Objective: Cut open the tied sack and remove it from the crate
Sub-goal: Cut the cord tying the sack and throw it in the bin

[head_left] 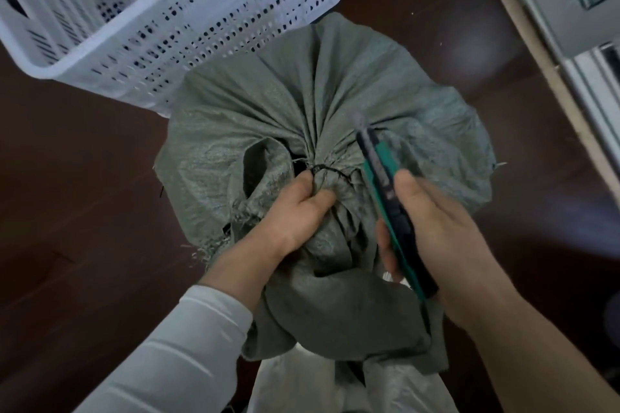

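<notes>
Seen from above, a grey-green woven sack [335, 111] stands on a dark brown floor [84, 211], filling the middle of the view, its top gathered into pleats and bound with a thin dark cord [330, 172]. The sack sits outside and just beside a white perforated plastic crate [167, 27], which lies at the upper left and touches the sack's far edge. The left hand [295, 214], with a white sleeve [181, 345] on its forearm, is clenched around the bunched neck of the sack just below the cord. The right hand [432, 228] is closed on a teal and black utility knife [385, 191], whose blurred blade tip points away over the pleats, near the tie. The two hands are apart, either side of the neck.
</notes>
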`<state>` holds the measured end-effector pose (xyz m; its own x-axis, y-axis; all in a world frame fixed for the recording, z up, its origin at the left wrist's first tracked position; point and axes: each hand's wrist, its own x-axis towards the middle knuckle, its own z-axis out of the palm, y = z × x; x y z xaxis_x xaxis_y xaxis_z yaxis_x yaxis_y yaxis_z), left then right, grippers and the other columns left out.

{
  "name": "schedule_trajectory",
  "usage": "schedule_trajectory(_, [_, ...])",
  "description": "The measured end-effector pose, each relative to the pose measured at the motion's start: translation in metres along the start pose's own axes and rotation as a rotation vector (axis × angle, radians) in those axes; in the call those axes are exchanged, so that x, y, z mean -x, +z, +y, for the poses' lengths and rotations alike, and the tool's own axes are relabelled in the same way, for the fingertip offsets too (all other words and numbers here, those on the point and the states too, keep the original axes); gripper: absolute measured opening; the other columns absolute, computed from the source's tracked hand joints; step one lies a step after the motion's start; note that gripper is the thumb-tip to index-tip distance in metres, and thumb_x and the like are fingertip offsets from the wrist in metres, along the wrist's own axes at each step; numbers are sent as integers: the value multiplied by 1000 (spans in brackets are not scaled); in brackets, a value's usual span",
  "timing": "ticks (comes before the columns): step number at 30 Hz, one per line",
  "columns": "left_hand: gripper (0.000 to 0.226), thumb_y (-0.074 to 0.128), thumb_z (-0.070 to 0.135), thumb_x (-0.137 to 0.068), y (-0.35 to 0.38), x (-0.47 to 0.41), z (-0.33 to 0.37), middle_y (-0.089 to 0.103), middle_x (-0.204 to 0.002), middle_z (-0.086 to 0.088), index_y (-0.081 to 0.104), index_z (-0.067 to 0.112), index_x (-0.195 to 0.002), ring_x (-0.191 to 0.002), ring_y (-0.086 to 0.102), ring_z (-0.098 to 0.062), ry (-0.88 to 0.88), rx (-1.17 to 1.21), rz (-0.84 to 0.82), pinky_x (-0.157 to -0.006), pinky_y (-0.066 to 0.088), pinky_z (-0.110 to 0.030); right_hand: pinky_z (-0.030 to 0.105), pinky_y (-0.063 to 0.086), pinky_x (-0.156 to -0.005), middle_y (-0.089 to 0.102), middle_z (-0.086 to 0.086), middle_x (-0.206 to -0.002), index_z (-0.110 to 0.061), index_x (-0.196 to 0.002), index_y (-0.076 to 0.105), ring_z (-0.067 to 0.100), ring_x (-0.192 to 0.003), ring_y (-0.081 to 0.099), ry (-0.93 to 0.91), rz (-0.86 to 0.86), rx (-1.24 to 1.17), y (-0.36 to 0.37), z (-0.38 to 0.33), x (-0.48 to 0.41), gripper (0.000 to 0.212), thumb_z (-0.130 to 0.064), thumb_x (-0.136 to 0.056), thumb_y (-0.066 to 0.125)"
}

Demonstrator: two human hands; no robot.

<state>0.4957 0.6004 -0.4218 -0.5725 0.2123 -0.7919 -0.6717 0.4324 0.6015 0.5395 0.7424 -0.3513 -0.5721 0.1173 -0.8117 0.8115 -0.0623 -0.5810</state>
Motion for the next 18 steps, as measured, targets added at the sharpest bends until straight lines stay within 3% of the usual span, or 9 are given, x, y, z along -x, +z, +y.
schedule_trajectory(3, [50,56,19,-68,-2,-4,0,63,-118,-20,55,3,-116,-113,59,-35,-34,71,-54,-102,45,-50,31,47,-46,55,-1,-48,-23,-73,53,12,-40,51,-20,10,238,0,14,5,35,-42,-96,36])
schedule_trajectory(5, [38,58,7,-76,-3,-8,-1,63,-116,-20,54,5,-114,-112,58,-35,-29,102,-67,-100,47,-45,34,50,-54,54,-1,-46,-21,-69,51,9,-41,50,-65,41,344,0,25,7,39,-46,-94,34])
schedule_trajectory(8, [34,55,1,-83,-3,-13,-2,61,-117,-17,52,8,-116,-115,56,-33,4,119,-81,-104,44,-42,43,52,-65,53,0,-53,-21,-71,50,14,-51,52,-98,99,403,1,38,5,40,-48,-93,32])
schedule_trajectory(11, [40,56,4,-82,-2,-15,-2,60,-119,-14,52,8,-121,-118,55,-32,24,104,-72,-107,42,-43,42,51,-63,53,-2,-55,-27,-72,48,15,-53,54,-117,123,393,3,42,0,35,-50,-92,30])
schedule_trajectory(15, [29,47,-7,-91,2,-18,-2,63,-101,-5,53,8,-115,-106,58,-25,48,71,-42,-101,45,-37,43,51,-60,55,-3,-58,-31,-75,46,17,-55,56,-144,143,416,8,47,-4,32,-51,-92,29])
schedule_trajectory(18, [24,48,-7,-90,3,-18,0,63,-92,1,55,9,-108,-97,59,-22,54,63,-28,-96,47,-33,45,51,-62,56,-2,-62,-24,-88,50,23,-61,59,-180,151,464,15,48,-6,45,-58,-85,20])
